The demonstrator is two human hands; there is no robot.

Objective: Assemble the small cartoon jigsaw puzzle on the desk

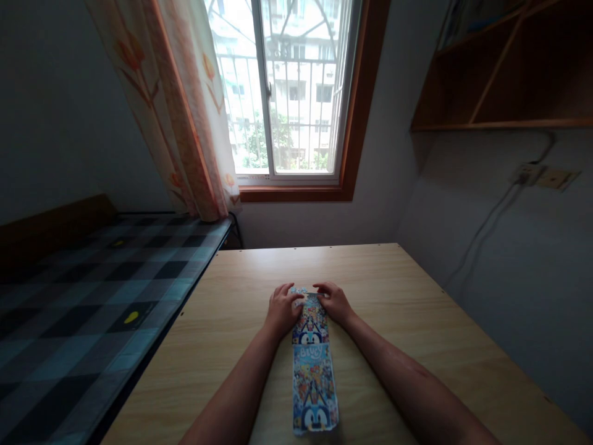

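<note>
A printed packet (315, 386) with "Bluey" lettering and a blue cartoon dog face lies flat on the wooden table, its near end toward me. Beyond it, in line and meeting or overlapping its top edge, is a second packet (311, 324) with the same print. My left hand (283, 310) rests at the left side of that farther packet, fingers curved and apart, thumb over its edge. Opposite, my right hand (336, 304) touches its right upper edge with thumb and fingertips spread. A small patterned piece shows between the hands at the far end, partly hidden.
The light wood table (380, 290) reaches toward the wall below a window (301, 93). Left of it stands a bed with a checked cover (152, 284), beside a flowered curtain (185, 136). A wall shelf (509, 80) and a socket with a cable (523, 175) are on the right.
</note>
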